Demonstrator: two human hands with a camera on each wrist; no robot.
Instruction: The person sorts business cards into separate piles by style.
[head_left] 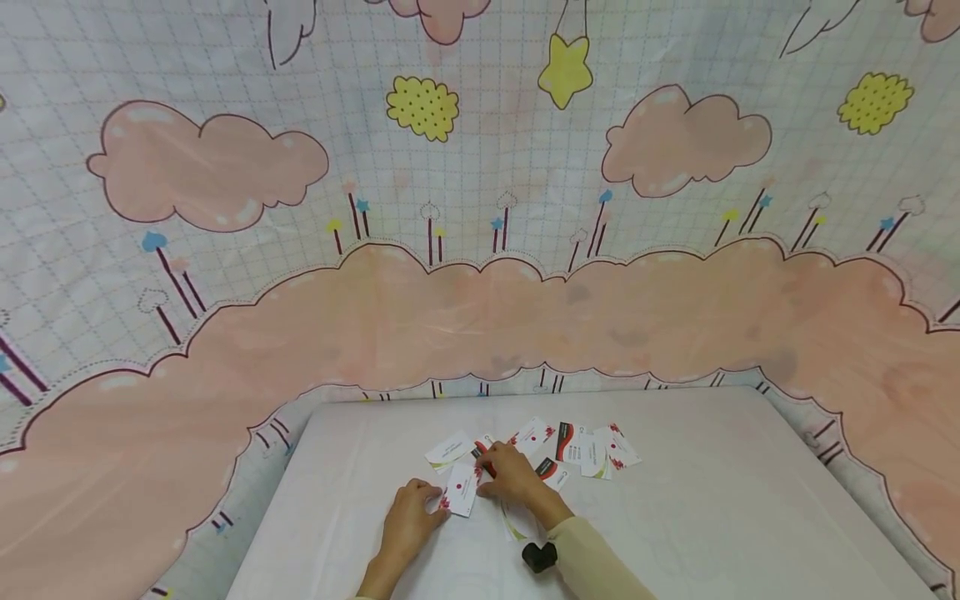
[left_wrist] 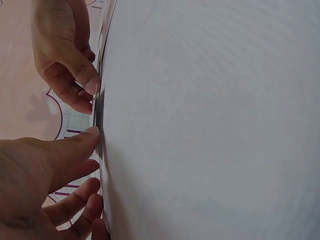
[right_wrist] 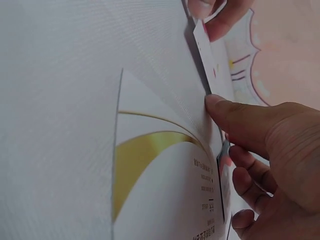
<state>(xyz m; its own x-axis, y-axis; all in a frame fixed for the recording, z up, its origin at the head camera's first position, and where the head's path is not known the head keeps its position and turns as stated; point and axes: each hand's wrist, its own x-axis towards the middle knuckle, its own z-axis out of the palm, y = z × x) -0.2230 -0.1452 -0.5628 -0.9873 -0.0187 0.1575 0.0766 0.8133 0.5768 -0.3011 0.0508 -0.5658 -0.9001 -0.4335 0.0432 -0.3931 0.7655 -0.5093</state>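
Note:
A white business card (head_left: 460,490) with red flower print lies between my two hands, in front of the other cards. My left hand (head_left: 408,523) pinches its left edge between thumb and fingers. At the opposite edge, my right hand (head_left: 516,477) holds it with the thumb (right_wrist: 225,107) against the near corner. The right wrist view shows the held card (right_wrist: 206,57) nearly edge-on, slightly raised. A card with a gold curve (right_wrist: 155,150) lies below the right hand. My right fingers partly cover a black-and-red card (head_left: 480,452).
Behind and to the right, several business cards lie scattered and overlapping, among them a black-and-red one (head_left: 568,442) and a red-flowered one (head_left: 619,447). They rest on a white-covered table (head_left: 675,517). A patterned cloth (head_left: 480,317) hangs behind it.

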